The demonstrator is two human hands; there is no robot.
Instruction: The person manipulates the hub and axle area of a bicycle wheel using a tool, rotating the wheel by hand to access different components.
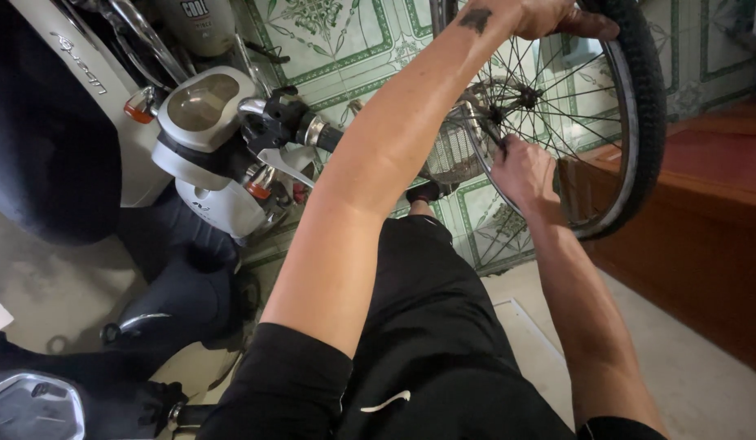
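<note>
Black bicycle tyre (639,90) is clamped by left hand (549,16); right hand (520,167) is closed on spokes (557,106) — fingers could get pinched if it's spun.

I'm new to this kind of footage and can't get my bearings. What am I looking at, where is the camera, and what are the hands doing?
The one picture comes from a camera on a person's head, looking down their own arms and black-clothed legs. There is no machine, just two bare hands. The left hand grips the black tyre of a bicycle wheel at its top. The right hand is in among the spokes below the hub, holding a thin tool I cannot identify. To the left stands a white scooter, its handlebar pointing toward the wheel, before a green-patterned tiled wall.
</note>
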